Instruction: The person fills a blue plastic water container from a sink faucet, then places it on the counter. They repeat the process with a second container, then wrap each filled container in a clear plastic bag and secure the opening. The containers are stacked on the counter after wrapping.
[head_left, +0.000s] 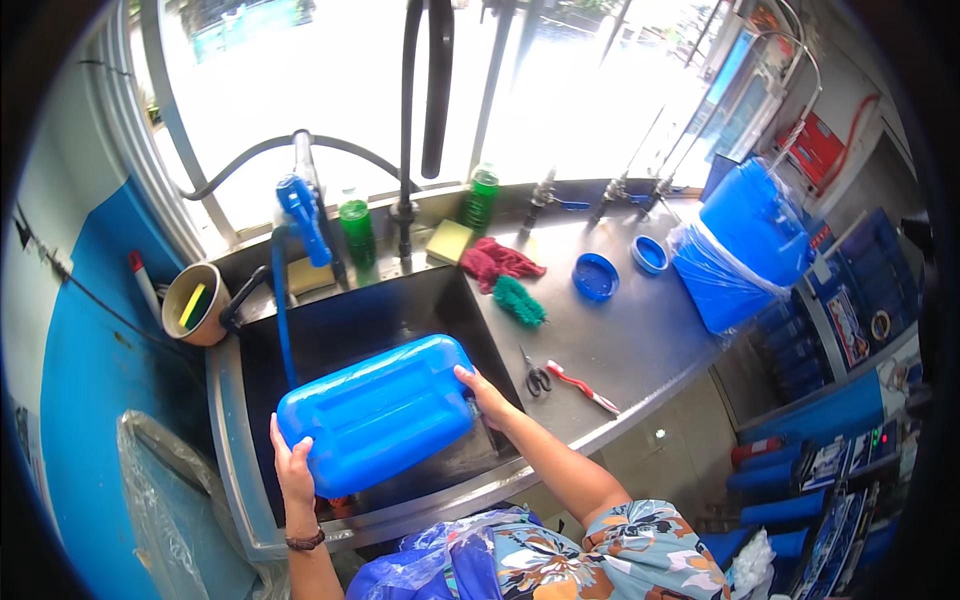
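Between my two hands a blue plastic container (379, 416), seemingly a jug with its flat base facing up, is held tilted over the metal sink (247, 420). My left hand (291, 465) grips its left end, and my right hand (484, 394) grips its right end. On the steel counter to the right of the sink lie black-handled scissors (536, 375), a red and white toothbrush (583, 388), a green bristle brush (519, 301) and a dark red cloth (499, 261). Farther right are a round blue lid (595, 277) and a smaller blue cap (649, 255).
Another blue container (739, 255), partly wrapped in clear plastic, stands at the counter's right. Behind the sink are green bottles (358, 231), a yellow sponge (449, 241) and a blue spray nozzle (304, 217). A beige pot (196, 304) holds a sponge. Valves (541, 199) line the back.
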